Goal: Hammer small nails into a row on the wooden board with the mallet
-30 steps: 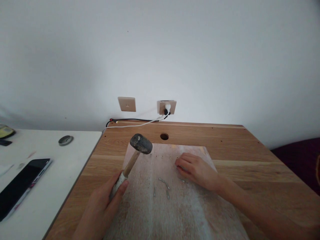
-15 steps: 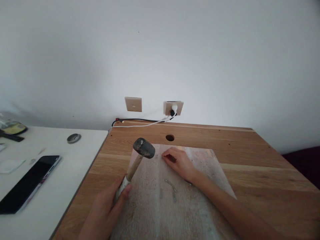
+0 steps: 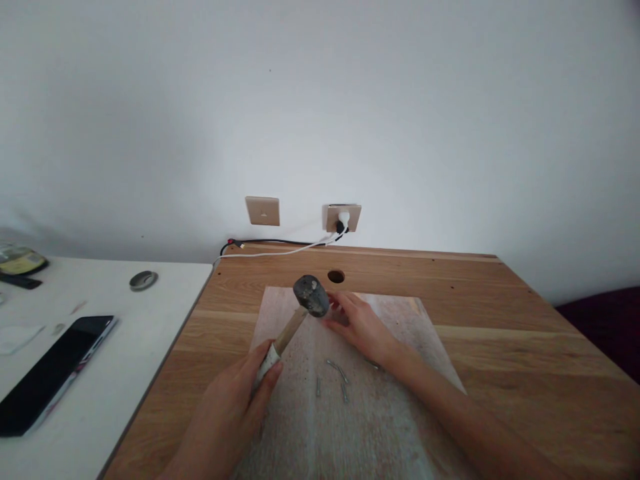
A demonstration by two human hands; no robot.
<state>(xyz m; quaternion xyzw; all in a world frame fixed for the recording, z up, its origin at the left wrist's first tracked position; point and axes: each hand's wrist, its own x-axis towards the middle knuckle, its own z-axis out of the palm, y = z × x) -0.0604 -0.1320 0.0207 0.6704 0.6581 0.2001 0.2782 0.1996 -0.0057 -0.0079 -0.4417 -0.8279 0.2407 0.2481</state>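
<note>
My left hand point(image 3: 235, 407) grips the pale wooden handle of a hammer point(image 3: 300, 313), whose dark round head hangs over the far part of a whitish board point(image 3: 390, 400) on the wooden table point(image 3: 500, 333). My right hand point(image 3: 363, 327) rests on the board just right of the hammer head, fingers pinched together near the surface; what they hold is too small to make out. Three small nails point(image 3: 335, 380) lie loose on the board, close to my right wrist.
A white table point(image 3: 90, 373) adjoins on the left with a dark phone point(image 3: 50, 373), a small round grey object point(image 3: 143, 280) and oddments at its far edge. Wall sockets point(image 3: 343, 217) with a plugged cable sit behind. A round hole point(image 3: 335, 276) pierces the wooden table.
The hammer head has swung right toward my right hand. My right hand slid left across the board a second ago and has since held its place beside the hammer head.
</note>
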